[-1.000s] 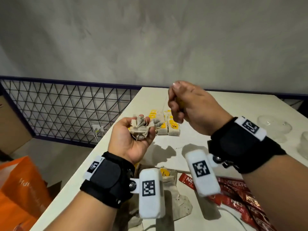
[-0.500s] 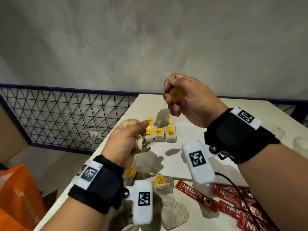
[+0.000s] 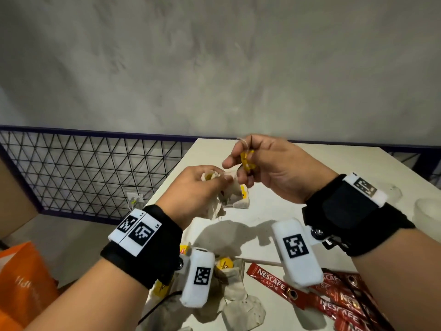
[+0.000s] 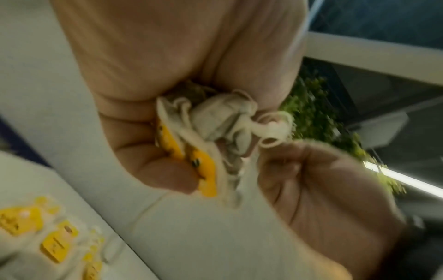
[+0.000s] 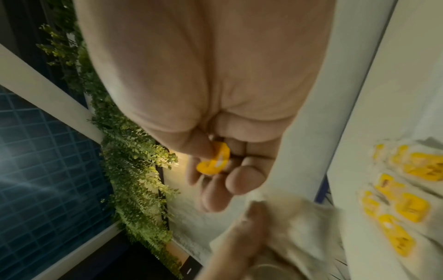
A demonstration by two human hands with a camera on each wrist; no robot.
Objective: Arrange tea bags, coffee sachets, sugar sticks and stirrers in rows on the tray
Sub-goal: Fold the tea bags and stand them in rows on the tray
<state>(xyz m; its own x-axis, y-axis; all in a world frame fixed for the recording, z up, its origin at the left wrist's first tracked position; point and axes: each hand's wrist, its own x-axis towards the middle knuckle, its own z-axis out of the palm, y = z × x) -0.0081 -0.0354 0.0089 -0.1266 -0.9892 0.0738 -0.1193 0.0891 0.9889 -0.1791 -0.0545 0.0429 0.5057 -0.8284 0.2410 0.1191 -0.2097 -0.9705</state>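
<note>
Dim indoor light; wrist views motion-blurred (esp. edges), soft shadows under arms.

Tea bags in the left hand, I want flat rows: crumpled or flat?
Crumpled: the tea bags sit bunched in the left hand.

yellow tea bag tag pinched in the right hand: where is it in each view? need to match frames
Head: the yellow tag sits upper centre, pinched in the right hand, just above the left hand.
Left wrist: not identifiable; the yellow tags there lie in the left hand's own bundle of tea bags.
Right wrist: centre, at the thumb tip.
Shared landmark: the row of yellow-tagged tea bags laid on the white table.
</note>
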